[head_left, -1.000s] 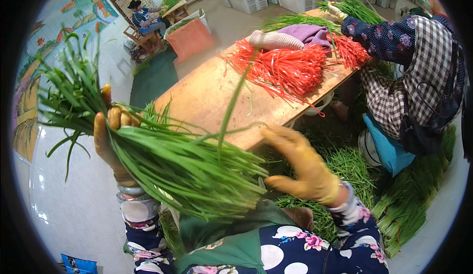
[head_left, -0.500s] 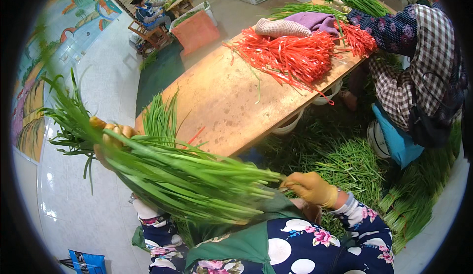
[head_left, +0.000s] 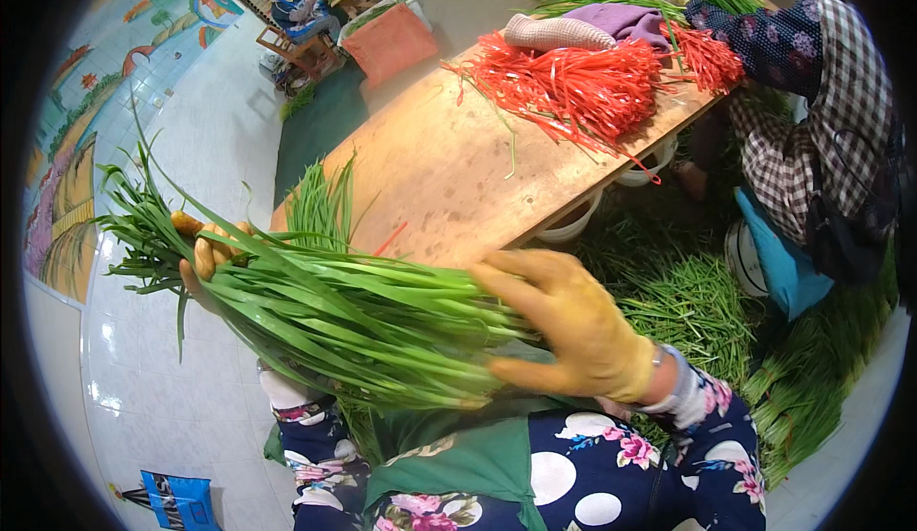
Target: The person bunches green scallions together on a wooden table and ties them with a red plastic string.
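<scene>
While the left hand (head_left: 214, 250) clasps stalks (head_left: 353, 316), the right (head_left: 585, 326) spans their ends.

"What colour is the long, leafy green bundle (head_left: 363, 307)?"

"Bright green, paling toward white at the stem ends (head_left: 468, 402)."

"And the yellow-gloved right grip (head_left: 585, 329)?"

"Unpatterned yellow; the similarly gloved left grip (head_left: 216, 246) looks browner."

"The flat wooden bench (head_left: 430, 187)?"

"Tan, with darker blotches. Toward its right edge, the shaggy heap of shiny red plastic strips (head_left: 578, 84) is vivid, almost orange-red; the crumpled purple cloth (head_left: 628, 23) beyond is a muted shade."

"Which things are patterned?"

"The navy fabric right sleeve (head_left: 718, 440) has white dots and pink flowers; the co-worker's cloth garment (head_left: 850, 73) is dark-brown-and-white check."
</scene>
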`<action>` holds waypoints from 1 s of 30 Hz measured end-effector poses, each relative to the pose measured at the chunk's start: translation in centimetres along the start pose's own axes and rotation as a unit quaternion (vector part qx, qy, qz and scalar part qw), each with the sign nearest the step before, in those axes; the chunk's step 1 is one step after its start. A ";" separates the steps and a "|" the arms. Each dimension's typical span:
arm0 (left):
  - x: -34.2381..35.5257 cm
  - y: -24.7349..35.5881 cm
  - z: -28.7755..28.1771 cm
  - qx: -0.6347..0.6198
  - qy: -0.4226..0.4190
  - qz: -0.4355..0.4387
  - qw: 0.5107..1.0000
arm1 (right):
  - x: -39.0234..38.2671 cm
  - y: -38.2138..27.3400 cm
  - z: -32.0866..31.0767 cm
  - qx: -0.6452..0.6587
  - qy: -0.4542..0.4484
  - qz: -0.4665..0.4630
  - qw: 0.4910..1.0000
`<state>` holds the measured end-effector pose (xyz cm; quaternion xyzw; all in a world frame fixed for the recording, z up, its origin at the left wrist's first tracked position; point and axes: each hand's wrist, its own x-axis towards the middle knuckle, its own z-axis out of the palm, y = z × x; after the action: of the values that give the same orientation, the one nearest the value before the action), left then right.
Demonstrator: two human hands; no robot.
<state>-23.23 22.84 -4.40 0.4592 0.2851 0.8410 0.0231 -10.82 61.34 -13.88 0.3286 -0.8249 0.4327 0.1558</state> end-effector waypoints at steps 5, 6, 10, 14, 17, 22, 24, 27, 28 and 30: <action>-0.1 0.1 -0.2 0.244 0.357 0.182 0.883 | 6.3 2.2 2.2 0.262 -0.080 0.147 0.950; -0.3 0.0 0.0 0.201 0.226 0.130 0.944 | 6.7 3.4 2.1 0.290 -0.091 0.176 0.936; -1.7 -2.1 0.2 0.003 0.010 0.007 1.000 | 4.8 6.9 1.3 0.325 -0.081 0.155 0.929; -2.5 -3.5 -0.9 -0.037 0.066 -0.025 0.997 | 0.0 8.7 0.5 0.432 -0.009 0.360 0.827; -2.5 -3.3 -1.7 -0.010 0.093 -0.010 0.996 | -3.0 7.9 -1.6 0.399 0.013 0.442 0.803; -2.6 -3.4 -2.2 0.039 0.143 -0.004 0.989 | -3.3 2.4 -4.7 0.446 -0.047 0.340 0.827; -2.7 -3.6 -2.5 0.064 0.164 0.014 0.984 | -1.2 1.6 -3.5 0.320 -0.031 0.130 0.938; -2.5 -3.4 -3.9 0.002 0.055 -0.006 0.998 | 2.1 1.1 0.4 -0.139 0.037 0.086 0.986; -2.7 -3.2 -4.5 -0.011 0.027 -0.008 1.000 | 2.5 1.1 1.3 -0.156 -0.022 0.113 0.981; -3.8 -2.4 -5.5 0.067 0.230 0.071 0.968 | 3.8 1.7 4.1 0.084 0.080 0.083 0.990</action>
<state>-25.92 21.17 -10.78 0.2726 0.3054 0.9025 -0.1343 -14.71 57.16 -15.22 0.2357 -0.7949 0.5369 0.1562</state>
